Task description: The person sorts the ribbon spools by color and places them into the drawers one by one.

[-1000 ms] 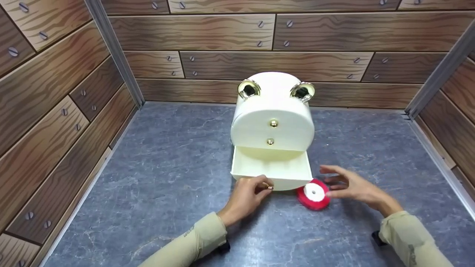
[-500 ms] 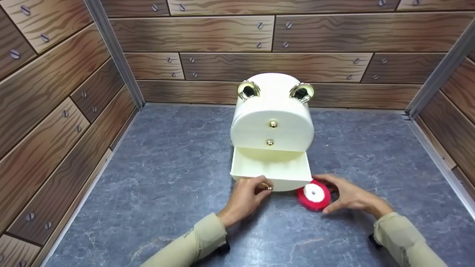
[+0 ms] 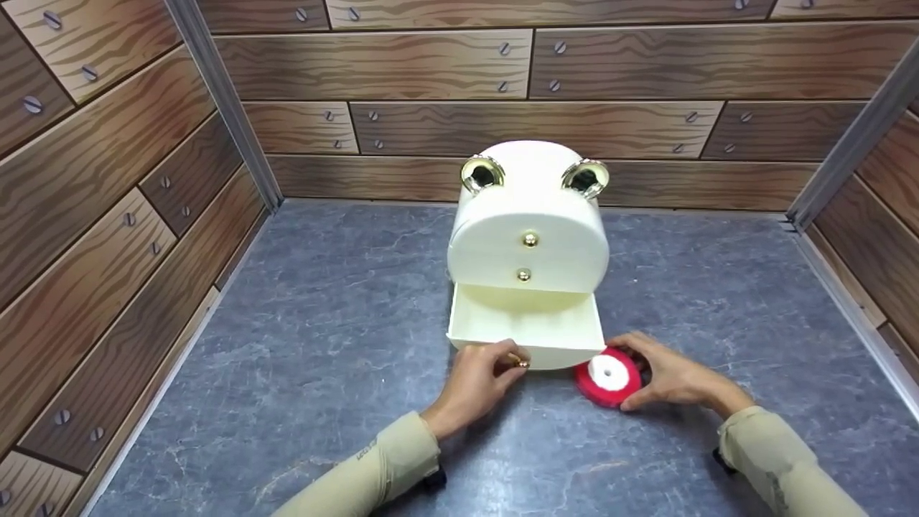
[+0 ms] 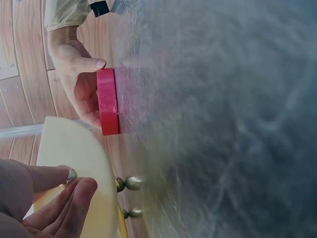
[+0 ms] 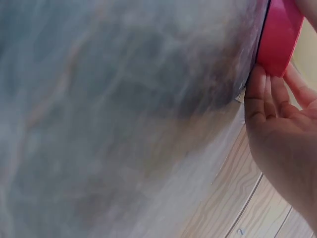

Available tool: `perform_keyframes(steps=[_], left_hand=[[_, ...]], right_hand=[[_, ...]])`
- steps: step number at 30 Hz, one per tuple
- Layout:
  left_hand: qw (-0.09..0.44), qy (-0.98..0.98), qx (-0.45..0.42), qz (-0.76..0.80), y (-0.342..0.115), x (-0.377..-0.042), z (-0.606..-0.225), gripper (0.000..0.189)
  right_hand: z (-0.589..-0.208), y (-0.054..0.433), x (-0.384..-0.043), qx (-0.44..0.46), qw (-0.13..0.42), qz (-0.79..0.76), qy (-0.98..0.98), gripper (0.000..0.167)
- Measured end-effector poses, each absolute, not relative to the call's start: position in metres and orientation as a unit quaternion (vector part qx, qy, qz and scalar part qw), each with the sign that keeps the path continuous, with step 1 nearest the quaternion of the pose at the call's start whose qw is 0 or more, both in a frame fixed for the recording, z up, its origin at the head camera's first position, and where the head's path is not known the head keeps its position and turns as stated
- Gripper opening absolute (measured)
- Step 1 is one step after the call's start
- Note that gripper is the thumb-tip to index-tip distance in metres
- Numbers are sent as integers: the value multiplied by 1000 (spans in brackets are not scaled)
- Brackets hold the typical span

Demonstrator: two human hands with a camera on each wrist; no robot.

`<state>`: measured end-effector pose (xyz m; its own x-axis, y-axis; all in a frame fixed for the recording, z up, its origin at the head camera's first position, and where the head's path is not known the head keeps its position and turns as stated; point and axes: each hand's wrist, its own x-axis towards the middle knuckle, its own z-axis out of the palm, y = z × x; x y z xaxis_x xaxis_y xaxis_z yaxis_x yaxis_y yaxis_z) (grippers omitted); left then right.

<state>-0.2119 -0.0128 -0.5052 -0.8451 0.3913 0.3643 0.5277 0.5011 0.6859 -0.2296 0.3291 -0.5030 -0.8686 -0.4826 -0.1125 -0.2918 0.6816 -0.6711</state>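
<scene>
A cream box (image 3: 531,197) with a rounded top stands in the middle of the head view, its lowest drawer (image 3: 525,316) pulled out and bare inside. My left hand (image 3: 477,380) pinches that drawer's gold knob (image 3: 524,364) between thumb and fingers. A red ribbon spool (image 3: 598,372) with a white core lies flat on the floor by the drawer's front right corner. Around its right side my right hand (image 3: 671,373) curls, thumb at the near edge and fingers at the far one. In the right wrist view, fingertips (image 5: 257,82) touch the spool's rim.
Two gold rings (image 3: 482,174) stick up from the box top like eyes. Gold knobs (image 3: 530,240) mark the two shut upper drawers. Wood-print walls (image 3: 438,64) with metal corner strips enclose the grey marbled floor (image 3: 344,287) on the back and sides.
My right hand has moved left and its thumb has come down to the near edge of the spool, closing around it. The left hand, the drawer and the spool have stayed put.
</scene>
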Motion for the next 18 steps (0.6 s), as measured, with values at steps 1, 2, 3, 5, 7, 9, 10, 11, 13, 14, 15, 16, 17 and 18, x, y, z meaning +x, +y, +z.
perform_keyframes(steps=[1,2,3,5,7,9,10,11,13,14,15,16,17,18], left_hand=[[82,-863,-267,-420,-13,-212,-505,10],[84,-864,-269,-417,-13,-212,-505,10],[84,-865,-268,-415,-13,-212,-506,10],[86,-866,-269,-412,-13,-213,-506,9],[86,-865,-270,-414,-13,-213,-507,10],[84,-864,-269,-417,-13,-214,-507,10],[82,-863,-269,-420,-13,-214,-507,11],[80,-862,-268,-422,-13,-214,-507,11],[78,-861,-268,-424,-14,-214,-506,11],[78,-861,-268,-425,-14,-214,-506,11],[78,-862,-267,-424,-14,-214,-506,11],[77,-862,-267,-424,-13,-214,-506,11],[77,-862,-267,-423,-13,-214,-506,11],[77,-863,-266,-422,-13,-214,-506,11]], right_hand=[[-503,329,-229,-216,140,-334,906,95],[-503,329,-229,-219,139,-331,907,94],[-503,329,-229,-224,138,-328,908,94],[-502,330,-229,-230,136,-319,909,93],[-502,331,-229,-237,134,-312,910,92],[-501,332,-228,-241,133,-307,911,92],[-500,333,-228,-242,134,-305,911,92],[-500,334,-229,-244,134,-304,911,91],[-499,336,-229,-247,137,-303,910,90],[-498,337,-229,-247,139,-302,910,90],[-497,338,-229,-247,141,-302,910,89],[-497,340,-229,-247,144,-302,909,89],[-496,342,-229,-246,146,-302,909,88],[-495,343,-229,-245,148,-302,909,87]])
